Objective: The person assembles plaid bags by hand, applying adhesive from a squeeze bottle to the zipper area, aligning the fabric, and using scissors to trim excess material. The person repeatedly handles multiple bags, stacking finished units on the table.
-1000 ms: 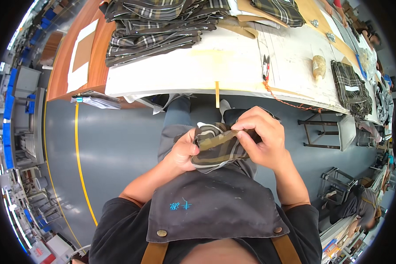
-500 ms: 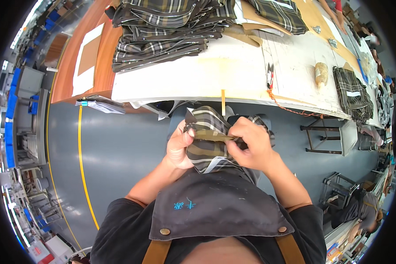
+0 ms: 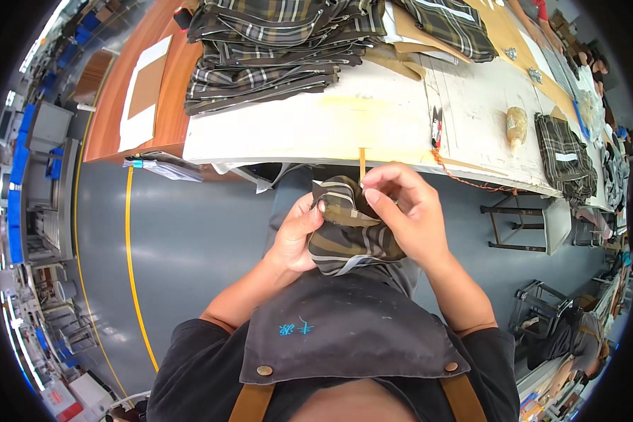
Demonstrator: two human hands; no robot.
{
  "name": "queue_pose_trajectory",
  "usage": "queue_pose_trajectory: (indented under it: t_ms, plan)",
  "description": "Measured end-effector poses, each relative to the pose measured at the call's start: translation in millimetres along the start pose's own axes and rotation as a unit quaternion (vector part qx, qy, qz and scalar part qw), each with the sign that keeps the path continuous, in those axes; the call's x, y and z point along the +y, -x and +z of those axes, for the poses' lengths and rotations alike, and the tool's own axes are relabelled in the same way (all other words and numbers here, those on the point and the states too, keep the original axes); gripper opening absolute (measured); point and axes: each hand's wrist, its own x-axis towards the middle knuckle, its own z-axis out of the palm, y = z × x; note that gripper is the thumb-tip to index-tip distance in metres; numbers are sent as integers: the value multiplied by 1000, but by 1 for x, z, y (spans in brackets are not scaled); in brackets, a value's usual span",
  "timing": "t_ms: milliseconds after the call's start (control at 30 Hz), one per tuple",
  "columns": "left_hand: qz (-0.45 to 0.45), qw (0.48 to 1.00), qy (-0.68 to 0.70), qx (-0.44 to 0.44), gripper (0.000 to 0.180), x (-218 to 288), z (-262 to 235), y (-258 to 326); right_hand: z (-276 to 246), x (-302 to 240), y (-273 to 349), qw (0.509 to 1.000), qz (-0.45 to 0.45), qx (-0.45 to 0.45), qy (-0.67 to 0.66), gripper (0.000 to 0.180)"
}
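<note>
My left hand (image 3: 295, 235) is closed on a folded piece of dark plaid fabric (image 3: 330, 246), thumb on top near its edge. The cloth has olive, black and white stripes, with an olive band along the upper fold and a pale patch at the bottom. Beside the fabric's upper right, my right hand (image 3: 411, 214) has its thumb and index finger bent close together. Their tips meet the lower end of a narrow yellow strip (image 3: 362, 160) hanging from the table edge. Whatever is between those fingertips is hidden.
Ahead stands a white-topped table (image 3: 260, 130) with a stack of plaid pieces (image 3: 274, 56). Farther right lie red-and-black snips (image 3: 437, 126) on an orange cord, a tan bottle (image 3: 516, 126) and another plaid bundle (image 3: 564, 151). A stool (image 3: 527, 225) stands at the right.
My right hand has left the fabric's olive band and risen toward the yellow strip. The left hand keeps its hold, with the cloth shifted slightly right and its upper fold bulging more.
</note>
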Motion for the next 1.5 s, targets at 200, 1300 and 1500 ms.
queue_pose_trajectory:
  t_ms: [200,1300,1500]
  plan:
    - [-3,999,15,-33,48,-3,1,-1,16,-11,-9,974,-189,-28,120,26]
    - [-31,997,72,-20,45,-17,10,6,3,-14,7,966,45,-133,-217,31]
    - [-7,1000,-24,-9,45,-18,14,5,7,-25,9,973,90,-101,-184,36]
